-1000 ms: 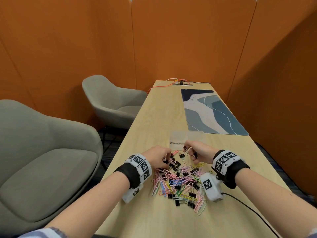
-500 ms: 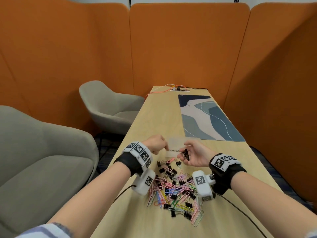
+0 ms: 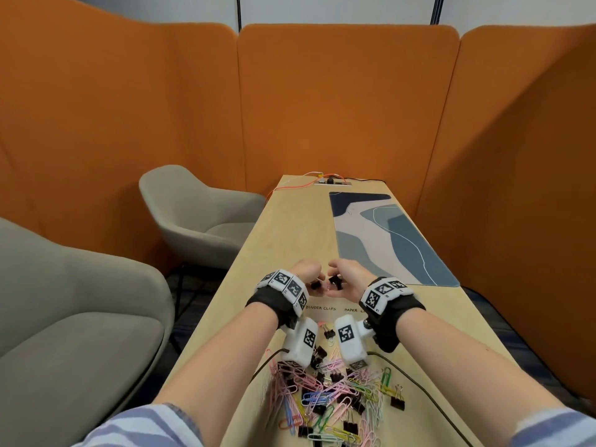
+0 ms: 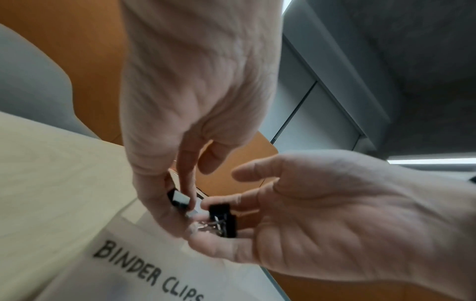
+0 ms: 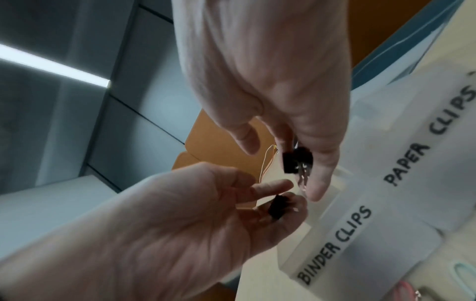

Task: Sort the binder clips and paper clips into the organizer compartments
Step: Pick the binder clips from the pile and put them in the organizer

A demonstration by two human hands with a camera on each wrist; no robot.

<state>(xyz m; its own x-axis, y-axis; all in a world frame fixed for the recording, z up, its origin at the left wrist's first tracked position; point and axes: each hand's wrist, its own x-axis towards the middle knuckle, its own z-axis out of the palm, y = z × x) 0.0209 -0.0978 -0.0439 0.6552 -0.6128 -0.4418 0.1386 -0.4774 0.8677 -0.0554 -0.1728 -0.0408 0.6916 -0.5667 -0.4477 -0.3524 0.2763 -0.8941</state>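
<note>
Both hands hover close together over the translucent organizer, whose front carries the labels "BINDER CLIPS" and "PAPER CLIPS". My left hand pinches one black binder clip between thumb and fingers. My right hand holds black binder clips among its curled fingers, thumb standing apart. In the right wrist view its clips hang above the binder-clip compartment. A mixed pile of coloured paper clips and black binder clips lies on the table near me.
The wooden table is long and narrow. A blue patterned mat lies beyond the organizer on the right. Two grey armchairs stand to the left and orange partitions enclose the space. Wrist camera cables trail over the table.
Both hands lifted off the clip pile and moved forward over the organizer, each carrying black binder clips. The head view tilted up.
</note>
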